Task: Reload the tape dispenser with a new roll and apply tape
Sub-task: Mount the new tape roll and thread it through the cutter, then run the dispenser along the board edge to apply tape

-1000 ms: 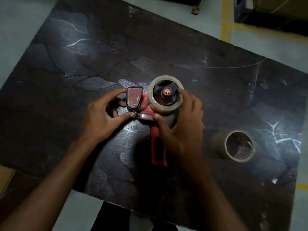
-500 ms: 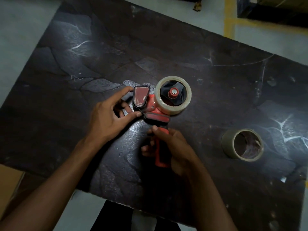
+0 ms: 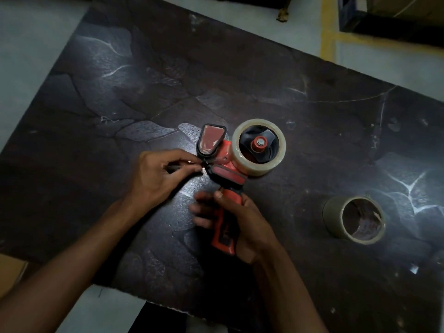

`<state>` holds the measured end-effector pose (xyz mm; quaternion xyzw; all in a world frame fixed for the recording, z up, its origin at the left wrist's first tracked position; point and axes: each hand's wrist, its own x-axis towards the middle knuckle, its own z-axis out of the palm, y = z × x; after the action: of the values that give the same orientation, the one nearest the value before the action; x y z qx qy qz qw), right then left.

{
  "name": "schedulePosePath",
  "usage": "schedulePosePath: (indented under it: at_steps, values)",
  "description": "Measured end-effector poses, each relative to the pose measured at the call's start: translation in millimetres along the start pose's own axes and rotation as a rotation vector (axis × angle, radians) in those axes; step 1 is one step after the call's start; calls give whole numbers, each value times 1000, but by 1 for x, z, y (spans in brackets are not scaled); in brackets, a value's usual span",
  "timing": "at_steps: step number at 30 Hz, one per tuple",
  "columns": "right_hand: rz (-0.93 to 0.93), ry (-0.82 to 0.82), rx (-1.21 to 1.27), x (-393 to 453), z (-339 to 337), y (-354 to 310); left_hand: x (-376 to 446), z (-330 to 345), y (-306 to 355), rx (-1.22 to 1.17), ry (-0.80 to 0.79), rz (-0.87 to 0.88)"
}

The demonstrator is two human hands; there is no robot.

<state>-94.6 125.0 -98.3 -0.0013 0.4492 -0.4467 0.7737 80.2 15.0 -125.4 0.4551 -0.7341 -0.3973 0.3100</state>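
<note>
Tape dispenser (image 3: 224,164) on dark table (image 3: 240,75), clear roll (image 3: 259,150) mounted. Right hand (image 3: 242,227) clenched around its handle. Left hand (image 3: 156,174) fingertips pinched at front, possibly gripping tape end. Empty core (image 3: 354,219) well apart.

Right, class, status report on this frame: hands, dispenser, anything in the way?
Right hand gripping dispenser handle. Left hand pinching at its front end. New roll mounted. Empty core lies apart, right.

Bare table (image 3: 240,75) lies open beyond the fingers (image 3: 192,164) of the left hand (image 3: 153,176), and to their left. Just right of them the tape dispenser (image 3: 223,169) and its clear roll (image 3: 259,150) block the way. An empty cardboard core (image 3: 353,219) stands well apart, right of the right hand (image 3: 242,227), with a clear lane between.
</note>
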Motion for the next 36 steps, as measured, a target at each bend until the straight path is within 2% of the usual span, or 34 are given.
schedulePosePath:
  at_steps: [3,8,13,17,22,25,30,36]
  values:
    - [-53,40,-162,-4,-8,-8,13,-9,-12,54,-146,173]
    - [-147,179,-229,-28,-34,-27,45,-40,-35,259,-394,454]
    - [-196,176,-346,-33,-33,-23,55,-48,-48,620,-456,768]
    - [-233,207,-419,-33,-32,-14,60,-55,-39,799,-561,863]
    - [-217,211,-425,-38,-36,-8,41,-57,-20,964,-606,876]
    - [-217,186,-451,-39,-40,-5,28,-57,-13,998,-651,748]
    - [-214,150,-537,-40,-45,-5,-9,-49,-2,959,-629,466]
    - [-120,132,-623,-38,-40,-6,-31,-40,-3,933,-633,330]
